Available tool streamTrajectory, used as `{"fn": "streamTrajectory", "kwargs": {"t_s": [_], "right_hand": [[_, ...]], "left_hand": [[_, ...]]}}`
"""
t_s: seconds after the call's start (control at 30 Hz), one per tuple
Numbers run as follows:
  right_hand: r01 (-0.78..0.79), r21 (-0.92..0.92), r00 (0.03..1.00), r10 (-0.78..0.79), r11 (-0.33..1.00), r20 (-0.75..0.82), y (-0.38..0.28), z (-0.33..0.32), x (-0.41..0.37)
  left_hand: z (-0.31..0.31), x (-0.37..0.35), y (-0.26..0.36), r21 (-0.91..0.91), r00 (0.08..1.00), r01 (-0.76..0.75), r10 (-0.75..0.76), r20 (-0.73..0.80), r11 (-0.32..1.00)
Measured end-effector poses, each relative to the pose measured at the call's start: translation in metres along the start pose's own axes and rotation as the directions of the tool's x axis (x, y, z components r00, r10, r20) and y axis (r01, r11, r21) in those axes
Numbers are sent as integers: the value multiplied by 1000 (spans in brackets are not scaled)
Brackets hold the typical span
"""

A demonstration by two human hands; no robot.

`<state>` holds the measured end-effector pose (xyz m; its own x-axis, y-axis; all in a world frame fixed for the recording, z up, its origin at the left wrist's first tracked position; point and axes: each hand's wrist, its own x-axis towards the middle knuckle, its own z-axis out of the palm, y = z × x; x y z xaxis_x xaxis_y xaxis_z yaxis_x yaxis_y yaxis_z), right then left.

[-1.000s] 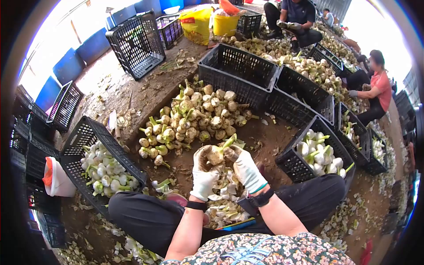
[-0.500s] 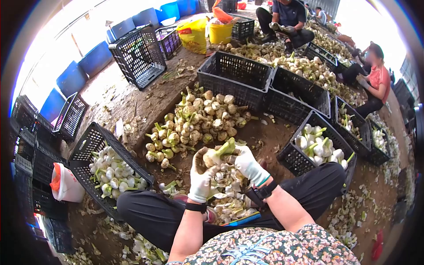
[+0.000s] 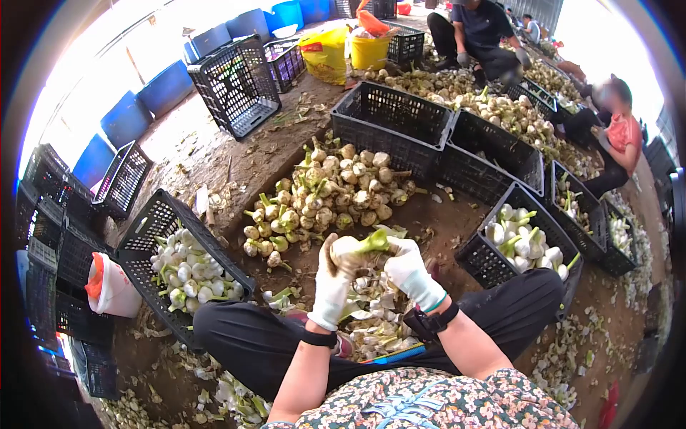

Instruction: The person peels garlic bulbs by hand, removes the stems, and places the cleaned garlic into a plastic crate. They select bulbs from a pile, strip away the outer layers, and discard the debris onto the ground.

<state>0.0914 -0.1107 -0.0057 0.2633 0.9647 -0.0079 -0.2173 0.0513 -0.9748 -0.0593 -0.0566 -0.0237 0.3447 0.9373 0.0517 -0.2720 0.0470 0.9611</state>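
Observation:
Both my hands, in white gloves, are raised over a heap of peelings between my legs. My left hand is wrapped round the bulb of a garlic head. At the green stem end, my right hand has its fingers closed on the stalk. Beyond my hands lies a pile of unpeeled garlic. Cleaned white garlic fills part of a tilted black crate at my left and another black crate at my right.
Two black crates stand behind the pile. A white bucket is at far left, yellow containers at the back. One person squats at the back; another person sits at the right. A blue-edged tool lies near my lap.
My left hand has moved slightly right and turned with the garlic. The view has shifted a little. The person at the back has lowered and spread their hands.

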Motion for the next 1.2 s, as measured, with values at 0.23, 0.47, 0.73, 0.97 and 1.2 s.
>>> {"fn": "streamTrajectory", "kwargs": {"t_s": [0.23,0.47,0.73,0.97,1.2], "right_hand": [[-158,860,958,286,484,15,31,-58,26],[177,-691,984,-121,700,130,-34,-21,7],[514,-838,853,-3,186,523,-72,10,12],[232,-879,969,-16,416,248,-43,-1,18],[207,-836,972,-203,508,118,-14,8,4]], "left_hand": [[-15,-11,36,-437,939,275,-142,312,856],[-20,-6,21,-176,959,142,-91,270,974],[-7,-10,12,50,953,97,-107,285,994],[-1,-10,2,-203,972,184,-148,182,962],[-8,-4,-29,-208,975,9,-54,-214,978]]}}
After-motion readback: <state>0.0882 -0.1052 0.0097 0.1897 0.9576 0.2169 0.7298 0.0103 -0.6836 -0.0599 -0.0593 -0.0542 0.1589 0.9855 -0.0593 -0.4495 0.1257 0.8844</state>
